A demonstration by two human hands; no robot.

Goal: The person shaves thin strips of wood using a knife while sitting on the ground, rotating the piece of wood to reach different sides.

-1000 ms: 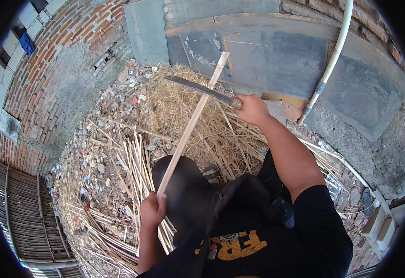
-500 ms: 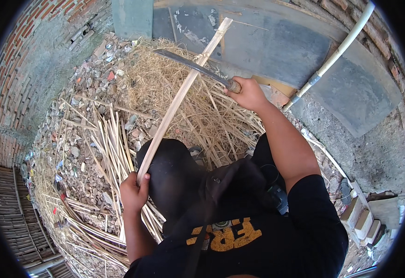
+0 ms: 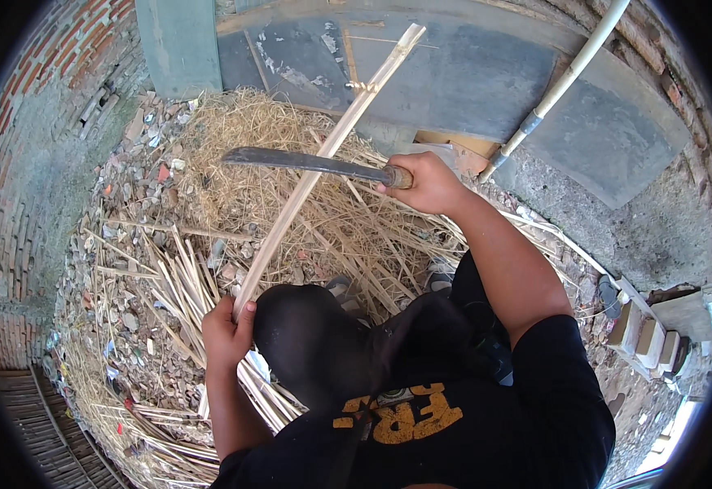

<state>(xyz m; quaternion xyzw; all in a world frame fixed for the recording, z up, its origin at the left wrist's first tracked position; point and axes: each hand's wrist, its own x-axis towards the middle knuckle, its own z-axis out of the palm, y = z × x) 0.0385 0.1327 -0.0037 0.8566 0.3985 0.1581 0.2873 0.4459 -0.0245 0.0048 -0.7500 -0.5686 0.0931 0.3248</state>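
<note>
My left hand [image 3: 227,336] is closed around the near end of a long pale bamboo strip [image 3: 297,200], beside my left knee. The strip slants up and away to the right, with small curled shavings [image 3: 361,85] at a node near its far end. Gripped by its wooden handle in my right hand [image 3: 432,184] is a machete [image 3: 299,160]. Its dark blade points left and crosses the strip about midway along; whether the edge touches the strip I cannot tell.
Thin split strips [image 3: 181,273] lie in a bundle left of my knee. Dry shavings [image 3: 250,138] are heaped ahead over rubble. Grey panels [image 3: 462,77] and a pale pole [image 3: 564,85] stand at the back, a brick wall [image 3: 18,187] at left, stacked blocks [image 3: 645,338] at right.
The machete has come down the strip from the node towards my left hand, and its blade now lies more level. The strip's near end and my left hand sit slightly lower in view.
</note>
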